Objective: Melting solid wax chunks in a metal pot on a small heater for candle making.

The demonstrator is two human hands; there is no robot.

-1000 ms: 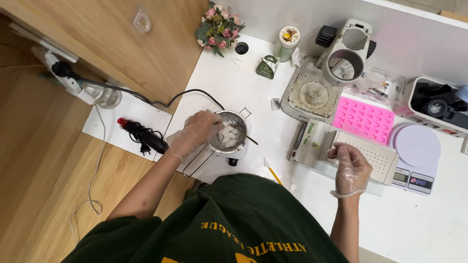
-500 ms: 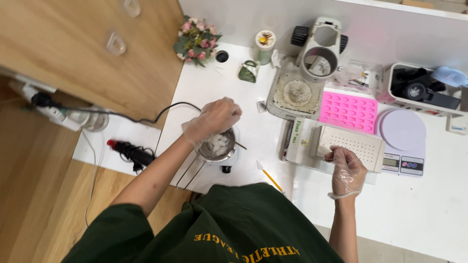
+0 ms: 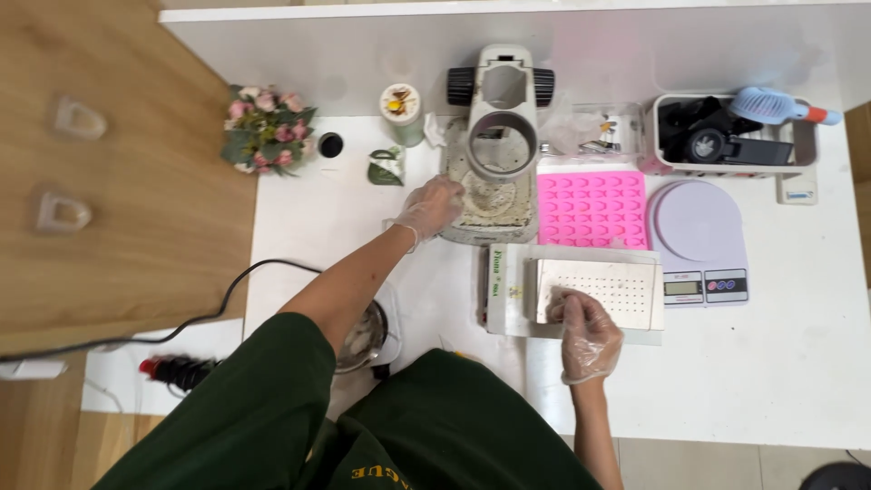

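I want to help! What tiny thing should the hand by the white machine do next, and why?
Probably close the left hand on the white machine's base to steady it. That gloved hand sits right at the base's left edge, while the right hand already rests on the perforated metal plate.

Bare table [image 3: 318, 218] left; microscope [image 3: 502, 118], mould [image 3: 592, 207] crowd right.
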